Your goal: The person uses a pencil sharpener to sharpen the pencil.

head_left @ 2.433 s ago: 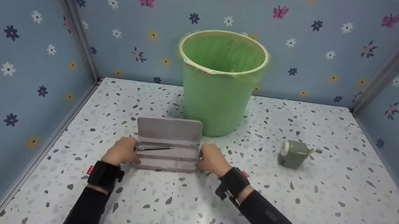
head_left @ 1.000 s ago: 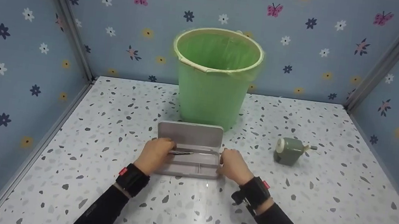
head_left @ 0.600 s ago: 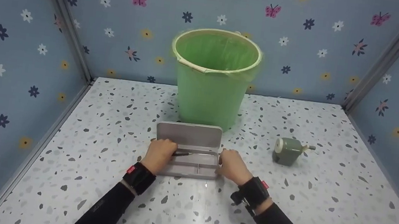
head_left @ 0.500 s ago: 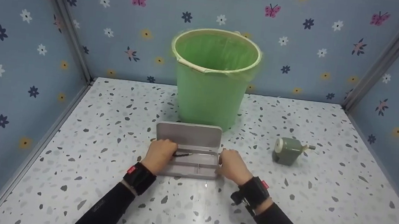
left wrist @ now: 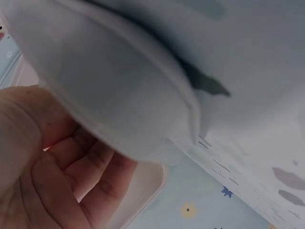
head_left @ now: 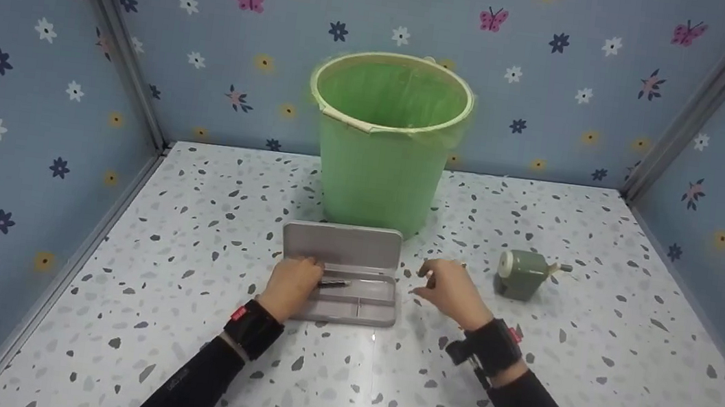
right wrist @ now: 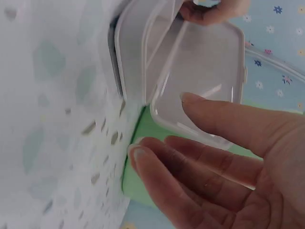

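A pale grey pencil case (head_left: pixel 340 246) lies with its lid up in front of the bin. In its back compartment is a slim dark pen (head_left: pixel 334 284), its left part covered by my left hand (head_left: pixel 293 285). The left fingers are curled down into the case's left end and pinch the pen; their tips are hidden. In the left wrist view, the case's pale end wall (left wrist: pixel 119 90) screens those fingers. My right hand (head_left: pixel 455 294) hovers off the case's right end, thumb and fingers apart. In the right wrist view nothing is between the right fingers (right wrist: pixel 162 186).
A tall green bin (head_left: pixel 380 171) with a liner stands behind the case, close to its lid. To the right sits a green desktop pencil sharpener (head_left: pixel 521 275) with a crank. Flowered blue panels (head_left: pixel 270 54) enclose the speckled tabletop (head_left: pixel 312 391) on three sides.
The case has shifted right in view. My left hand has gone from the case's left edge into it, over the pen. The right hand has let go of the right edge and moved right.
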Available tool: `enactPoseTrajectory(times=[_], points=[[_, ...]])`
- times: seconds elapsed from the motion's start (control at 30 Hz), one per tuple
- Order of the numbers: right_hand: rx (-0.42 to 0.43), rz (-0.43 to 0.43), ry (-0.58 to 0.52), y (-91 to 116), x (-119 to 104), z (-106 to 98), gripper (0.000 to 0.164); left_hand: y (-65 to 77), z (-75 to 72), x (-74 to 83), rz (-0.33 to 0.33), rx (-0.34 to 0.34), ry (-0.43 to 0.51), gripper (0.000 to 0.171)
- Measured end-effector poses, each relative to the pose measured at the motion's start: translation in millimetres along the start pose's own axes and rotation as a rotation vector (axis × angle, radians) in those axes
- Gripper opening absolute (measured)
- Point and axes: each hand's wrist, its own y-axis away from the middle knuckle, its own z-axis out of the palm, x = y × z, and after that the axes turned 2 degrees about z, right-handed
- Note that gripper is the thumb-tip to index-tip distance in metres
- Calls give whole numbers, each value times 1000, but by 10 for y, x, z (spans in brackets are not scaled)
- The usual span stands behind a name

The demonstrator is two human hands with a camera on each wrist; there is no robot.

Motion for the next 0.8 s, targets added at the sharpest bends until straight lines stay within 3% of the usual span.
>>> enactPoseTrajectory(times=[0.13, 0.23, 0.37, 0.47, 0.6, 0.8], points=[[88, -17, 10, 4, 251, -292, 35, 3, -58, 28, -14, -21, -19, 14], [145, -10, 66, 16, 467, -500, 53, -4, -125, 51, -36, -40, -18, 18], [131, 59, 146, 29, 739, -717, 77, -31, -214, 74, -42, -32, 5, 18], [85, 121, 175, 31, 885, -808, 86, -48, -260, 85, -25, -1, 25, 17], [37, 158, 215, 30, 992, -853, 84, -52, -292, 90, -5, 20, 31, 18], [-22, 204, 249, 16, 1068, -857, 61, -51, -310, 89, 14, 21, 31, 19]])
